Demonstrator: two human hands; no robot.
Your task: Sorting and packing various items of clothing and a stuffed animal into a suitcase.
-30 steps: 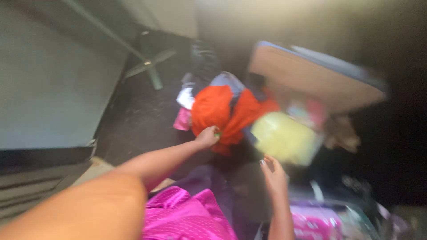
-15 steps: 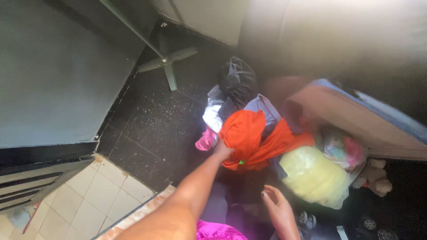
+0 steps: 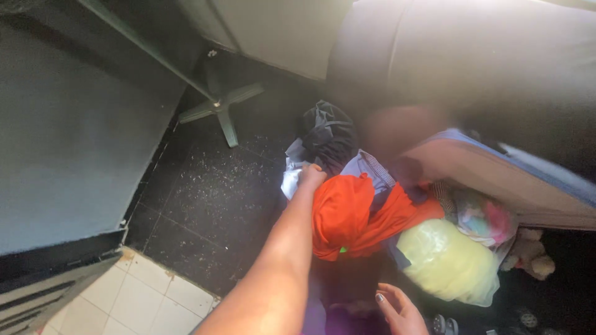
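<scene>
My left grip [image 3: 310,176] closes on the pale crumpled cloth [image 3: 292,180], just left of the orange fabric bundle [image 3: 344,214]; I'd pinch deeper. My right grip [image 3: 400,310] hangs open below.

right hand [image 3: 400,310] – cut off by bottom edge, grip unreadable | left hand [image 3: 310,177] – fingertips buried in clothes pile [image 3: 347,186] | upper-right area blurred, unidentifiable
</scene>
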